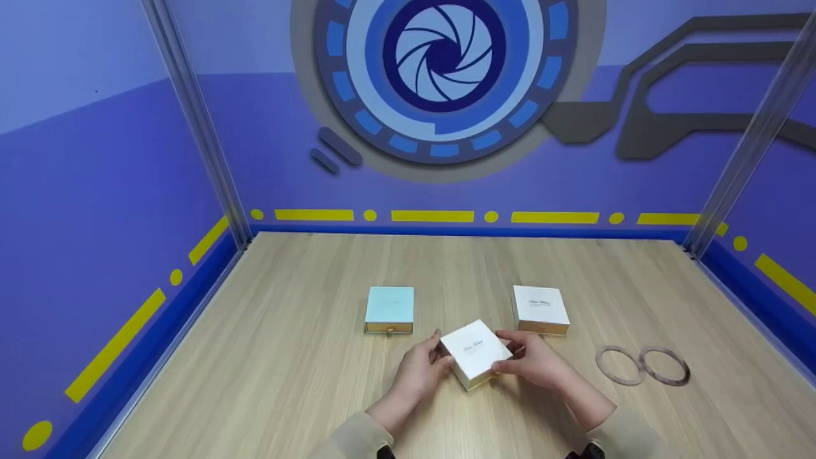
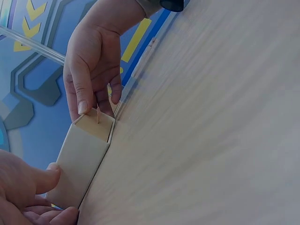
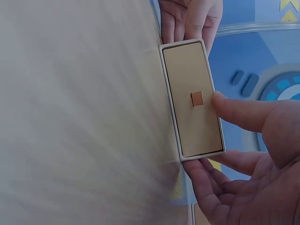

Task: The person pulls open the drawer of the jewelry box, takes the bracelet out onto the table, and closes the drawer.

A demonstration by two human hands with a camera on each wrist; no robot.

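Observation:
A white drawer box [image 1: 475, 352] with small dark lettering on its lid is turned at an angle between both hands. My left hand [image 1: 417, 370] grips its left side, thumb on the near face and fingers around the far corner. The right hand [image 1: 539, 362] pinches the opposite side between thumb and fingers. In the right wrist view the tan drawer front [image 3: 187, 126] is flush within the white sleeve, with a small orange-brown pull tab [image 3: 197, 98] at its middle. From the left wrist, the box [image 2: 84, 150] appears close over the table, the right hand [image 2: 96, 61] at its far end.
A light blue drawer box [image 1: 390, 306] lies behind the left hand. Another white box [image 1: 540, 306] with a tan front sits beyond the right hand. To the right, two bangles, one pale [image 1: 619, 382] and one darker [image 1: 685, 373], lie side by side. Blue walls [image 1: 446, 197] enclose the wooden table [image 1: 287, 350].

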